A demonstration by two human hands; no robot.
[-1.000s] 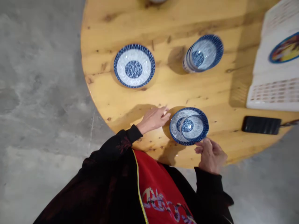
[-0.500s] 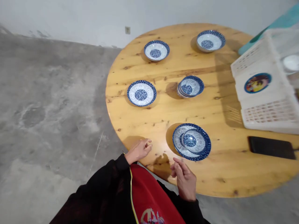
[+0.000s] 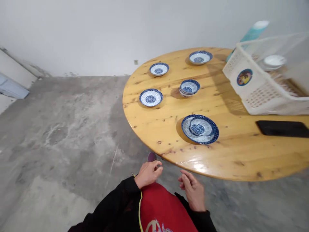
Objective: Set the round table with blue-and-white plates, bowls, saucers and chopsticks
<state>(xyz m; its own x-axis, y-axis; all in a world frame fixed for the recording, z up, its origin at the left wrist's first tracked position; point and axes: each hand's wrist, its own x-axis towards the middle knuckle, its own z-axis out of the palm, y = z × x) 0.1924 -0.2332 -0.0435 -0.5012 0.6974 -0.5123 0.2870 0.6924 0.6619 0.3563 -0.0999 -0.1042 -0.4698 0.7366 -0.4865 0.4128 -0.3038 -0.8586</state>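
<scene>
My left hand [image 3: 149, 172] hovers in front of my body, just off the near table edge, its fingers loosely bent and holding nothing. To its right is my right hand [image 3: 193, 191], palm inward with fingers partly stretched and nothing in them. Nearest to both on the table lies a blue-and-white plate [image 3: 185, 129] with a small bowl [image 3: 198, 129] on it. Behind stands a short stack of matching bowls [image 3: 189, 87]. Another patterned plate [image 3: 151, 97] lies to the left. Farther back are a shallow dish [image 3: 159, 69] and a deeper dish [image 3: 200, 57].
The round wooden table [image 3: 166, 129] carries a white plastic basket [image 3: 256, 93] at right, with white bowls [image 3: 274, 61] inside. In front of the basket lies a black phone [image 3: 283, 128]. A turquoise object [image 3: 253, 33] stands behind it. Concrete floor [image 3: 79, 129] spreads leftward.
The view has tilted up and drawn back, so the table sits farther from me. Both hands, earlier over the table's near edge, are now just off it. The dishes have not moved.
</scene>
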